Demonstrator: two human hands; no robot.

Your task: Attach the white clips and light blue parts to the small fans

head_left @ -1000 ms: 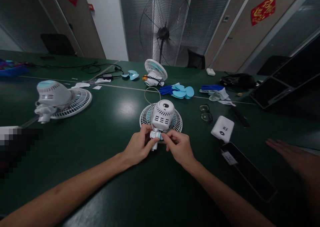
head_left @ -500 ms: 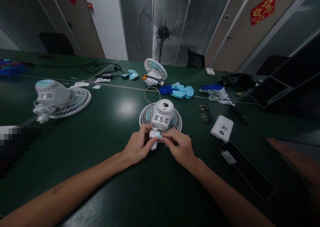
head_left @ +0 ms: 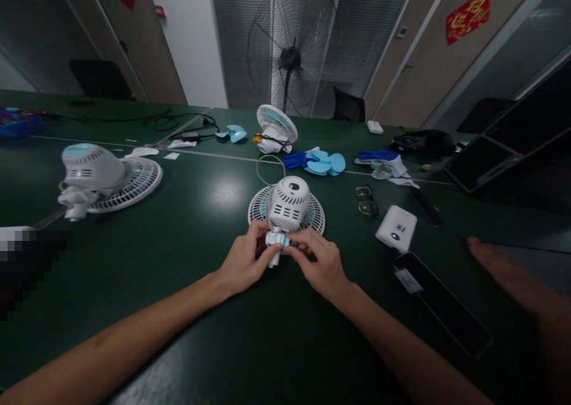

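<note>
A small white fan (head_left: 289, 201) lies grille-down on the dark green table, its motor housing facing up. At its near end is a white clamp bracket with a light-blue knob (head_left: 282, 239). My left hand (head_left: 248, 256) is closed on the bracket (head_left: 272, 238), thumb in front and fingers behind. From the other side my right hand (head_left: 320, 259) pinches the light-blue knob between thumb and fingertips. The fan's pale cord (head_left: 271, 156) loops up behind the housing. The fingers partly cover the bracket.
A second fan (head_left: 96, 170) lies at left, and a third (head_left: 276, 128) stands behind. Blue fan blades (head_left: 328, 163), gloves (head_left: 386, 166), glasses (head_left: 366, 201), a white power bank (head_left: 397, 229) and a dark phone-like slab (head_left: 441, 304) are about. Another person's hand (head_left: 499, 268) rests at right.
My hands stay on the bracket and knob, with only slight finger movement at the right hand. The other person's hand at the right edge has shifted slightly left.
</note>
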